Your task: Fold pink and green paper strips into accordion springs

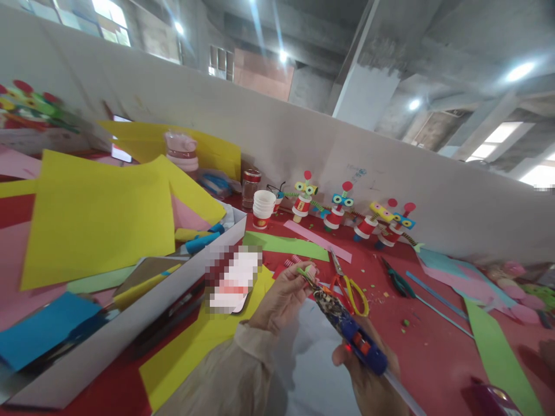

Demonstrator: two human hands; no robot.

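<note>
My left hand (277,300) pinches a small folded paper piece (310,271), pale pink with a green part, between thumb and fingertips. In my right hand (373,372) is a blue hot glue gun (362,346) with a red light glowing on its side and a glue stick (405,396) coming out of its back. The gun's grimy nozzle points at the paper piece; whether it touches, I cannot tell. Just beyond lie scissors (356,297) with yellow and red handles. White paper (314,358) lies below my hands.
Several paper-cup figures (302,205) stand along the white partition (277,133). Stacked paper cups (263,205) and a glass jar (251,188) are beside them. A white box (208,260) with coloured paper takes the left side. Pliers (399,280) lie right; a phone (236,283) lies left of my hand.
</note>
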